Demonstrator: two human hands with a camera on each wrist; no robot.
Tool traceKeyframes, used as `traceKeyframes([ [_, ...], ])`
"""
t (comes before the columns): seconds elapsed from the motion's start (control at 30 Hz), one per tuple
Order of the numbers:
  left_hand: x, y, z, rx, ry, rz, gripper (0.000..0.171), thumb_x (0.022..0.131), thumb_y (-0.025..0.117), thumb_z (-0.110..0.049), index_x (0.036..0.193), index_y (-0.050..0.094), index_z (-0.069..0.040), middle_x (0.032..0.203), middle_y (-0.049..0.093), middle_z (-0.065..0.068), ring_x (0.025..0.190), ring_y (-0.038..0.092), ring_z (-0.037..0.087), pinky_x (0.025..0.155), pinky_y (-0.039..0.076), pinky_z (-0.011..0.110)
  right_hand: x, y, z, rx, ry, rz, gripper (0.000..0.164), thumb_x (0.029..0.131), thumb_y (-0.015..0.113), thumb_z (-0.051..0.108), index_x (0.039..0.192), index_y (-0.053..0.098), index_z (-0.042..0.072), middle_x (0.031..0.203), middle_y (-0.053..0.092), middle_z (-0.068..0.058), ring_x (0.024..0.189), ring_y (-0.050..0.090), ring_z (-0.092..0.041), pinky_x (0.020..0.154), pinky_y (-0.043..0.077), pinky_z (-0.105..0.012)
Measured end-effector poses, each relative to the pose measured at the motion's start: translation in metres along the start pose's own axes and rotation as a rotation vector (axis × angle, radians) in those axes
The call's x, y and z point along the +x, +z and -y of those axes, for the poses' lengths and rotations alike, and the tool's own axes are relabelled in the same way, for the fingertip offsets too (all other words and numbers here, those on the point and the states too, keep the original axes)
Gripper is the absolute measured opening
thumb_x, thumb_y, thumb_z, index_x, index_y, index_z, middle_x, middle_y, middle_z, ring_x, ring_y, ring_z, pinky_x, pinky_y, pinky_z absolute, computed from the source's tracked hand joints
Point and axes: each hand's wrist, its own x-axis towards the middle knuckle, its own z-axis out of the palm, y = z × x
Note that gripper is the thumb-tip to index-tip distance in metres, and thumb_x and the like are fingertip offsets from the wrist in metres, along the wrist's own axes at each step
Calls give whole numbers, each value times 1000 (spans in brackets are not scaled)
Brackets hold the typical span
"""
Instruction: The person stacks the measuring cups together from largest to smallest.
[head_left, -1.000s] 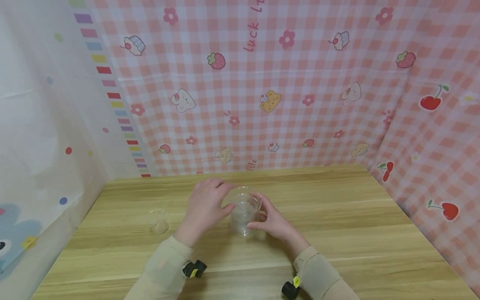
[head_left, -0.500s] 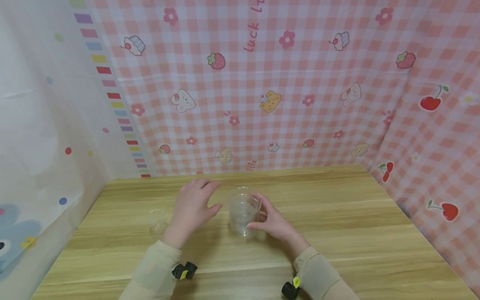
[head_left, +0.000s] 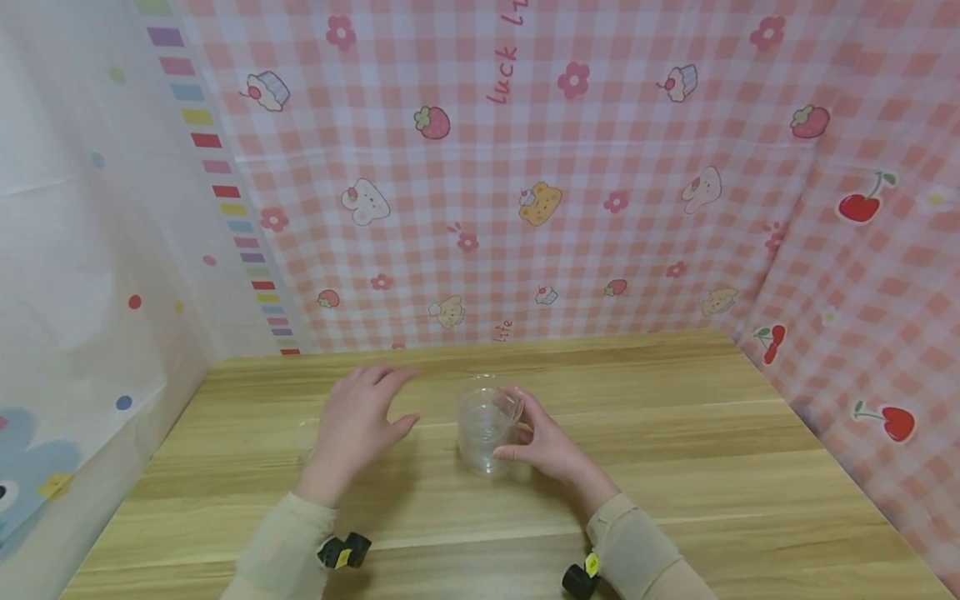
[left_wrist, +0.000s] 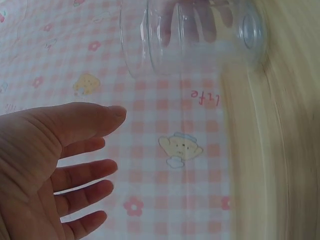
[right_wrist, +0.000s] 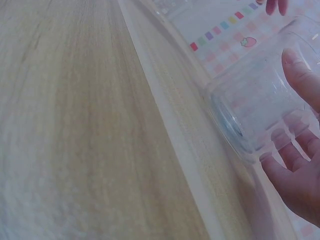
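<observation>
A large clear plastic cup (head_left: 478, 427) stands upright near the middle of the table. My right hand (head_left: 553, 446) holds it from the right, thumb in front and fingers behind, seen through the wall (right_wrist: 255, 100) in the right wrist view. To the left, my left hand (head_left: 358, 421) is in the air with fingers apart and nothing in it. In the left wrist view its thumb and fingers (left_wrist: 90, 175) are relaxed, well away from the large cup. A smaller clear cup (head_left: 306, 435) is behind the left hand, mostly hidden by it.
The wooden table (head_left: 720, 467) runs back to a pink checked cloth (head_left: 480, 250) with printed figures. A white cloth (head_left: 90, 250) hangs on the left side. Small black cameras (head_left: 345, 551) sit on both wrists.
My left hand has moved left, away from the large cup's rim and towards the small cup, now partly covering it. My right hand and the large cup stay in place.
</observation>
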Motion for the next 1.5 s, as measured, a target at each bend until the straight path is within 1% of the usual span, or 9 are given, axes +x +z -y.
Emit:
traceKeyframes([
  [0.27,-8,-3,11,8,-29,-8,56,73,88,-26,122,68,-8,118,67,15,109,60,36,91,48,53,0,0,-1,19,-16,8,89,82,80,6,152,24,6,154,33,-23,137,37,-44,111,32,-53],
  [0.43,-13,-7,16,0,-50,-12,55,74,87,-25,122,68,-6,117,67,16,109,60,37,89,49,56,1,0,-2,22,0,7,90,82,80,5,152,25,8,155,33,-22,137,38,-43,111,32,-53],
  [0.53,-14,-9,20,-10,-66,-12,55,74,87,-24,122,67,-5,116,67,17,108,60,39,88,48,57,1,0,-2,21,15,3,90,81,81,6,152,26,10,155,33,-20,137,38,-42,112,32,-52],
  [0.63,-16,-11,23,-15,-82,-9,56,74,87,-24,122,67,-5,115,67,18,107,61,39,88,48,57,1,0,-2,13,12,3,90,80,81,6,152,26,11,155,33,-20,138,37,-41,112,32,-51],
  [0.77,-18,-15,27,-19,-100,-1,57,74,86,-24,124,66,-4,115,67,19,107,60,40,89,48,58,0,0,-2,4,-1,7,90,81,81,7,152,26,9,155,33,-21,139,36,-42,112,32,-51],
  [0.93,-20,-20,33,-15,-114,3,56,75,86,-24,123,65,-3,115,68,20,106,61,41,89,48,58,-1,0,-2,5,3,3,89,82,80,7,152,25,8,154,33,-22,138,37,-43,111,33,-52],
  [1.13,-25,-25,43,-36,-136,-10,58,75,86,-22,124,64,-1,115,67,22,107,59,42,91,47,58,-1,0,-1,-1,8,5,89,82,80,7,152,25,9,154,33,-21,138,36,-41,112,32,-51],
  [1.33,-30,-29,56,-48,-139,-36,58,74,86,-19,123,64,1,113,67,24,105,59,45,90,46,59,0,0,-1,-3,14,-1,89,81,81,6,152,26,10,154,34,-20,138,36,-41,111,33,-52],
  [1.5,-34,-32,65,-50,-172,-11,59,75,85,-20,125,62,1,117,65,26,106,58,48,90,45,62,1,0,-2,3,3,0,88,82,80,6,152,26,8,153,35,-21,138,36,-41,111,32,-51],
])
